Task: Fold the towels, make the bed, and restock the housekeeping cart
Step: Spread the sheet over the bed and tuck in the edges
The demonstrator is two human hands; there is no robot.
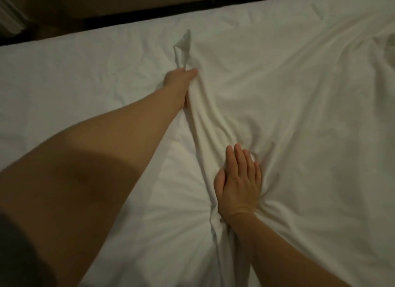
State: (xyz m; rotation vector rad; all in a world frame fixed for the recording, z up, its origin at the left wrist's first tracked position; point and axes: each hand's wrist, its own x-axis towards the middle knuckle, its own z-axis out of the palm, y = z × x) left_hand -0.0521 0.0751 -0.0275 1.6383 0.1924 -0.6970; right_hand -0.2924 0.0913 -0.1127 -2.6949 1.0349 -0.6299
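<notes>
— Pinching, that's what the left hand is doing: fingers and thumb closed round a bunched ridge of the loose white cotton sheet, with a pointed corner of it poking up just past the knuckles.

— And the right hand?

— Flat on the cloth. Its fingers lie straight and close together, pressing the same ridge down where the creases fan out from the wrist. I can't tell if the thumb is hooked under a fold.

— So where does the sheet lie from the grip?

— Nearly all of it spreads to the person's right, rumpled across that side of the bed. The gathered ridge runs lengthways between the two hands, from the near hand away to the far one. To the left of the ridge only the flat white under-sheet shows, reaching towards the dark band beyond the far edge of the bed.

— Which hand matters next, would you say?

— The left, I'd guess. It has the corner and sits nearer the far edge, arm at full stretch. Spreading the sheet would mean carrying that corner off leftward, across the ridge's line, while the right hand pins or lets go.
</notes>
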